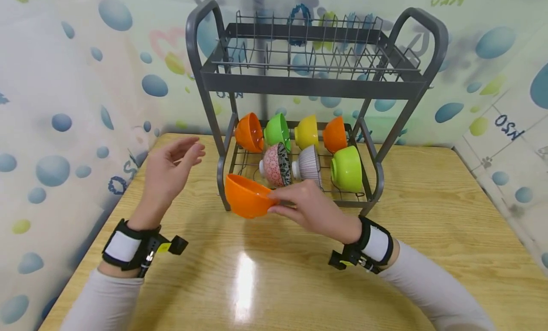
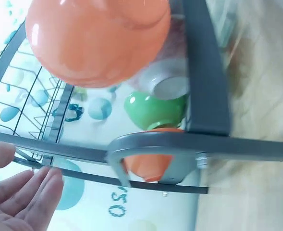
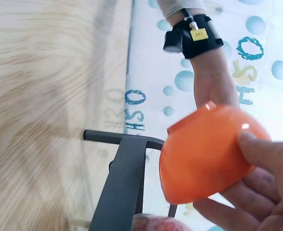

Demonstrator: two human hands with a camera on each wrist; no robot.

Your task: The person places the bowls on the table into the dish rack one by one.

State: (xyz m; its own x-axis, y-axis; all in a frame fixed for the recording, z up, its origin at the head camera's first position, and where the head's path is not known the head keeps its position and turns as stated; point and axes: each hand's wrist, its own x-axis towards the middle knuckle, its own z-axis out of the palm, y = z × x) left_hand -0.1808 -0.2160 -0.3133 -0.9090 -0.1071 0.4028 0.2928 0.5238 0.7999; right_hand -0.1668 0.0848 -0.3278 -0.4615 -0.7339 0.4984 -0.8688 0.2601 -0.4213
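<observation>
An orange bowl [image 1: 247, 198] is held up by its rim in front of the rack's lower left corner, pinched between the thumb and fingers of my right hand [image 1: 310, 208]. The right wrist view shows the thumb on the outside of this bowl [image 3: 206, 154]. My left hand [image 1: 169, 164] hovers to the left of the rack, empty, its fingers loosely bent. In the left wrist view that hand [image 2: 23, 197] appears beside the dark rack frame, apart from the bowl [image 2: 98, 43].
A two-tier dish rack [image 1: 312, 86] stands against the patterned wall. Its lower tier holds several bowls on their sides, among them a pink patterned bowl [image 1: 275, 165], a striped bowl [image 1: 309, 165] and a lime-green bowl [image 1: 347, 169]. Wooden tabletop [image 1: 428, 255] extends around it.
</observation>
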